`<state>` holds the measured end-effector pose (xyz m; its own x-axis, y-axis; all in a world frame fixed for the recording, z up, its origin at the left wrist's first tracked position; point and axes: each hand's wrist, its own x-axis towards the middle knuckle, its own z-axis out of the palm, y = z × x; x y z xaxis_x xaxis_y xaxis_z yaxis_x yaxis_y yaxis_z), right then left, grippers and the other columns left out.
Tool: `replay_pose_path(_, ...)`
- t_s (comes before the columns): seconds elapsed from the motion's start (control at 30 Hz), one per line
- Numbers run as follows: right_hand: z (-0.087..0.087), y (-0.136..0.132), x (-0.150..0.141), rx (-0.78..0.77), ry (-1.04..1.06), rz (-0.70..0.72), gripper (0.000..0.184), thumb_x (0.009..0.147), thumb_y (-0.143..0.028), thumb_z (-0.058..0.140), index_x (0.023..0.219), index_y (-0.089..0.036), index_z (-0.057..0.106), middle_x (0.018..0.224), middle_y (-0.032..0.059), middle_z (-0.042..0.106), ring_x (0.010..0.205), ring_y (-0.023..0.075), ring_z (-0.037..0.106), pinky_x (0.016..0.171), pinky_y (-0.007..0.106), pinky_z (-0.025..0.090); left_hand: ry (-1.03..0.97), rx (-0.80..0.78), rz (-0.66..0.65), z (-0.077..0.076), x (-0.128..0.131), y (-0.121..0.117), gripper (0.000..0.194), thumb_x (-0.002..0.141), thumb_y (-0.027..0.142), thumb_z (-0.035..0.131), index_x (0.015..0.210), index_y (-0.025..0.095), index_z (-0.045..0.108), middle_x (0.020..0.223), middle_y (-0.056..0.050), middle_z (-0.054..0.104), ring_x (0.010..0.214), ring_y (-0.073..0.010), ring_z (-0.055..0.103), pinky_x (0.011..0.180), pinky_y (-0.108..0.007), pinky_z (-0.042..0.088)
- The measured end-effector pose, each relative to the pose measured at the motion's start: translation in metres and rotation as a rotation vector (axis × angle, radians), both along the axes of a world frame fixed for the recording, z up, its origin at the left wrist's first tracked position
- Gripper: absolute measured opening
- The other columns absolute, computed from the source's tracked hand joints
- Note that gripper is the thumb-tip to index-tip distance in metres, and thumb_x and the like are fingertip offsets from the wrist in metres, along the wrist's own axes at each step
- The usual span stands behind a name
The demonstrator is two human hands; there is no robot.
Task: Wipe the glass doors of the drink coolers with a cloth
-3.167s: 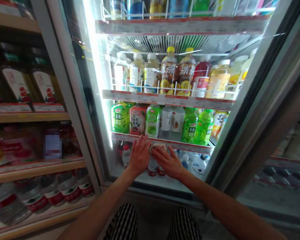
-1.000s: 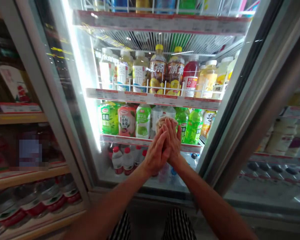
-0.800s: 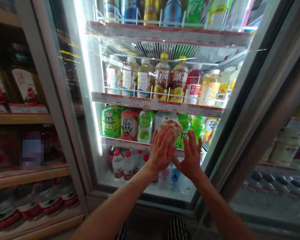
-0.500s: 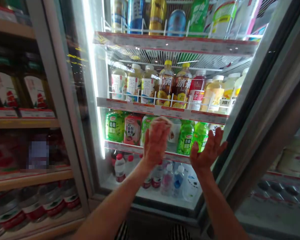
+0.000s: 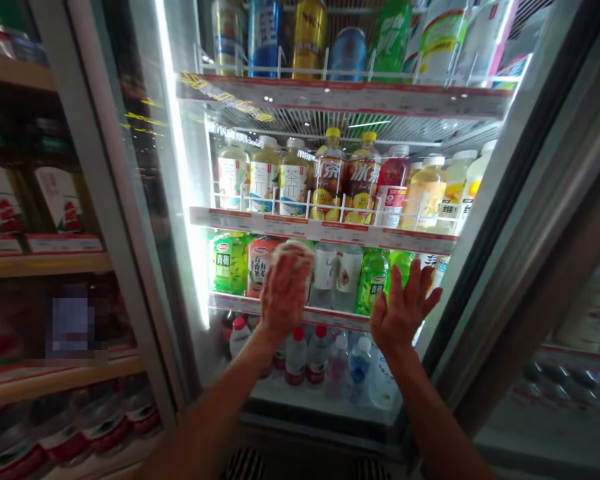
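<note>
My left hand (image 5: 283, 297) lies over a pale, crumpled cloth (image 5: 300, 249) and presses it toward the glass door (image 5: 330, 120) of a drinks fridge. Blur hides part of the cloth's edge. To its right, my right hand (image 5: 403, 310) is raised with its fingers spread and holds nothing. It is at or close to the same glass; I cannot tell if it touches. Behind the hands, through the glass, stand green bottles (image 5: 229, 263), a red bottle (image 5: 257, 267) and clear bottles (image 5: 324, 273) on a shelf.
Higher shelves carry tea bottles (image 5: 294, 177) and cans (image 5: 310, 40). Small red-capped bottles (image 5: 296, 360) stand on the fridge floor. A metal door frame (image 5: 510, 280) runs along the right. Wooden shelves (image 5: 40, 267) with large bottles are at the left.
My left hand and the cloth have moved left across the glass, uncovering the clear bottles. My right hand stays spread, shifted slightly left in view. The view has tilted a little.
</note>
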<state>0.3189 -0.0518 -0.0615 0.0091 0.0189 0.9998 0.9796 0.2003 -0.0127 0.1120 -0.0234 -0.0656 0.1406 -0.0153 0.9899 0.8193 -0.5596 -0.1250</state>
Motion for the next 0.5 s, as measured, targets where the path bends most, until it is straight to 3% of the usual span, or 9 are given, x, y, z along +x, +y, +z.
replay_pose_path(0.07, 0.001, -0.001, -0.004, 0.008, 0.024, 0.008, 0.055, 0.084, -0.024, 0.043, 0.138, -0.021, 0.031, 0.147, 0.0122, 0.024, 0.136, 0.0318, 0.018, 0.105, 0.062, 0.013, -0.26, -0.013, 0.04, 0.01, -0.021, 0.003, 0.06, 0.084, 0.012, 0.041, 0.14, 0.025, 0.022, 0.15, -0.005, 0.012, 0.138, -0.0228, 0.013, 0.112, -0.045, 0.02)
replay_pose_path(0.13, 0.003, -0.001, -0.013, 0.003, 0.048, 0.031, 0.055, 0.084, -0.024, 0.043, 0.138, -0.02, 0.032, 0.147, 0.0126, 0.023, 0.136, 0.0326, 0.017, 0.105, 0.062, 0.013, -0.334, -0.013, 0.034, 0.014, -0.019, 0.0, 0.061, 0.084, 0.011, 0.04, 0.14, 0.025, 0.021, 0.15, -0.004, 0.009, 0.138, -0.0231, 0.01, 0.112, -0.047, 0.02)
replay_pose_path(0.27, 0.01, -0.001, -0.029, -0.021, -0.027, 0.091, 0.055, 0.084, -0.022, 0.042, 0.138, -0.022, 0.032, 0.145, 0.0106, 0.031, 0.135, 0.0297, 0.022, 0.107, 0.059, 0.013, 0.176, 0.037, -0.03, 0.001, 0.013, -0.009, 0.06, 0.082, 0.012, 0.044, 0.138, 0.026, 0.026, 0.147, -0.003, 0.023, 0.136, -0.0195, 0.02, 0.109, -0.039, 0.029)
replay_pose_path(0.33, 0.012, 0.0, -0.032, -0.002, -0.064, 0.096, 0.056, 0.083, -0.019, 0.043, 0.137, -0.023, 0.032, 0.143, 0.0092, 0.034, 0.135, 0.0277, 0.025, 0.108, 0.056, 0.012, 0.241, 0.037, -0.005, -0.006, 0.002, -0.005, 0.058, 0.082, 0.014, 0.047, 0.136, 0.027, 0.03, 0.146, -0.003, 0.026, 0.135, -0.0194, 0.022, 0.11, -0.038, 0.028)
replay_pose_path(0.5, 0.009, 0.003, -0.032, 0.026, -0.055, 0.087, 0.055, 0.082, -0.018, 0.045, 0.135, -0.022, 0.036, 0.143, 0.0094, 0.035, 0.134, 0.0271, 0.026, 0.109, 0.054, 0.012, -0.419, 0.024, 0.115, -0.002, -0.091, 0.021, 0.051, 0.087, 0.018, 0.04, 0.137, 0.021, 0.03, 0.149, -0.006, 0.017, 0.136, -0.0244, 0.017, 0.112, -0.045, 0.019)
